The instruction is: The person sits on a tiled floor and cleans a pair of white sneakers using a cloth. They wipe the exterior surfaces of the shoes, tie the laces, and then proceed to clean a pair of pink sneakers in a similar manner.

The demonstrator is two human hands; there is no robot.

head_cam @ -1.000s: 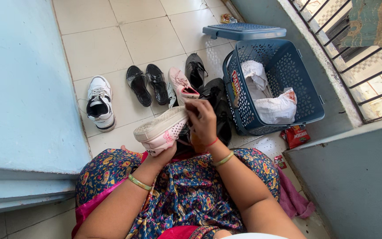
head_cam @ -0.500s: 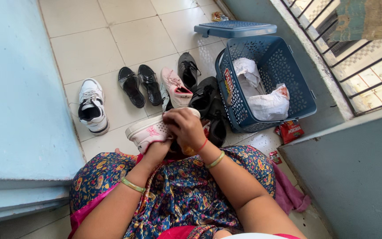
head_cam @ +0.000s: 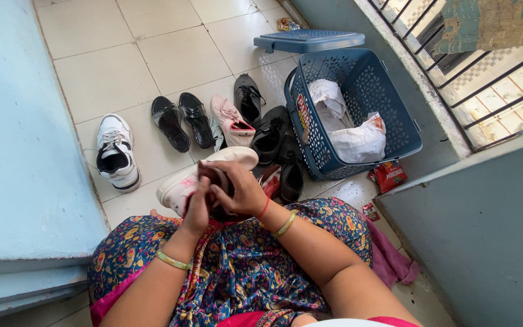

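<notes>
Both my hands clasp pink shoe (head_cam: 180, 184): left hand (head_cam: 198, 206) under heel, right hand (head_cam: 237, 188) over collar. Light, soft upper, stiff sole; hold by sole edge.

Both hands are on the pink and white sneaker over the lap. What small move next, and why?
Probably keep the left hand steadying the pink and white sneaker while the right hand works at its opening. The shoe lies on its side, toe toward the white and black sneaker, both hands clasped over its middle.
</notes>
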